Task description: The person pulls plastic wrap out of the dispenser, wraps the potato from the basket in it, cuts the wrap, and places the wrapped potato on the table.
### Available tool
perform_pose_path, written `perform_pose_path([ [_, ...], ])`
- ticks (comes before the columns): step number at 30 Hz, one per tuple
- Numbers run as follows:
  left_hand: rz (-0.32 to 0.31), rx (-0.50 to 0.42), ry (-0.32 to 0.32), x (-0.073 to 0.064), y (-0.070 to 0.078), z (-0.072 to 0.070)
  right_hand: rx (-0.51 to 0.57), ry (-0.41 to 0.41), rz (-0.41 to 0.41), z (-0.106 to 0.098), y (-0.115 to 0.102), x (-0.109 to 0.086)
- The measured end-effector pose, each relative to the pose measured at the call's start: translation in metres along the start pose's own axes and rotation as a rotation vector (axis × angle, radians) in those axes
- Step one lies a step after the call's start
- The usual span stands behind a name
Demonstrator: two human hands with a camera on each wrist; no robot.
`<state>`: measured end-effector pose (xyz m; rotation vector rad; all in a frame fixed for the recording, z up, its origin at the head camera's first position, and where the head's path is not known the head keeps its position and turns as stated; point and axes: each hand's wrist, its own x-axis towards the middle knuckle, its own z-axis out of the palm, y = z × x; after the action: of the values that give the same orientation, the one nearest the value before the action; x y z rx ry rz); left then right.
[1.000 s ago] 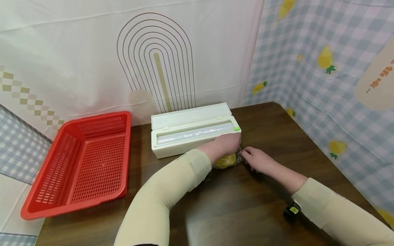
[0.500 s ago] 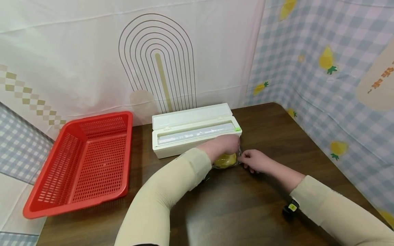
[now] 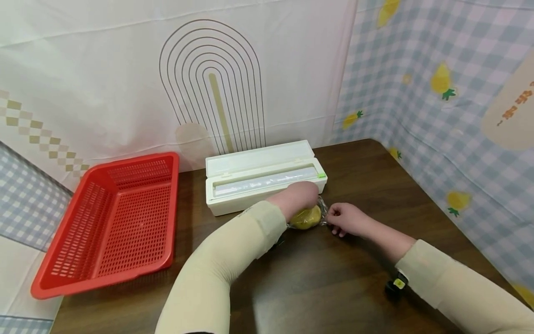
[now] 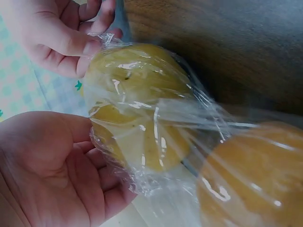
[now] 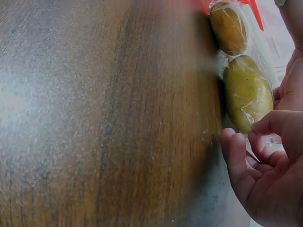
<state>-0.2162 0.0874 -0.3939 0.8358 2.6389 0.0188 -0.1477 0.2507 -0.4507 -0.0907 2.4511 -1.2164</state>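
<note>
Our left arm reaches forward across our body, its beige sleeve ending at the wrist, and our left hand [image 3: 301, 197] arches palm down with the fingers [image 4: 102, 182] loosely cupped. Our right arm comes in from the right, forearm low, also sleeved. Our right hand [image 3: 348, 219] sits just beside the left, thumb and fingertips [image 5: 265, 124] pinched together.
</note>
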Motion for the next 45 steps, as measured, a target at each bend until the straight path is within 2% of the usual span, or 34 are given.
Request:
perform_pose_path([
  [5,0.036,0.022,0.030,0.002,-0.001,0.001,0.046,0.020,-0.010,0.001,-0.002,-0.002],
  [8,0.052,0.009,0.009,0.001,-0.001,0.000,0.068,0.042,0.003,0.001,-0.004,-0.002],
  [13,0.050,-0.073,-0.065,-0.004,0.000,-0.005,0.111,0.069,0.005,0.004,-0.007,-0.003],
  [15,0.059,-0.066,-0.077,-0.006,0.000,-0.007,0.112,0.085,-0.002,0.005,-0.007,-0.003],
  [18,0.072,-0.034,-0.044,-0.008,-0.002,-0.008,0.093,0.124,-0.007,0.008,-0.007,-0.005],
  [24,0.061,-0.007,0.086,-0.010,-0.003,-0.006,0.067,0.153,-0.004,0.010,-0.009,-0.006],
  [29,0.051,0.065,0.173,-0.012,-0.002,-0.002,-0.074,0.178,-0.056,0.010,-0.011,-0.010],
  [32,0.040,0.069,0.199,-0.016,-0.002,0.000,-0.184,0.221,-0.101,0.010,-0.014,-0.014],
  [37,0.013,0.039,0.196,-0.024,-0.003,0.000,-0.327,0.246,-0.147,0.014,-0.019,-0.021],
  [41,-0.011,-0.025,0.183,-0.029,-0.003,0.000,-0.449,0.249,-0.253,0.021,-0.020,-0.024],
  [45,-0.025,-0.078,0.171,-0.031,-0.005,0.005,-0.550,0.192,-0.332,0.028,-0.021,-0.027],
])
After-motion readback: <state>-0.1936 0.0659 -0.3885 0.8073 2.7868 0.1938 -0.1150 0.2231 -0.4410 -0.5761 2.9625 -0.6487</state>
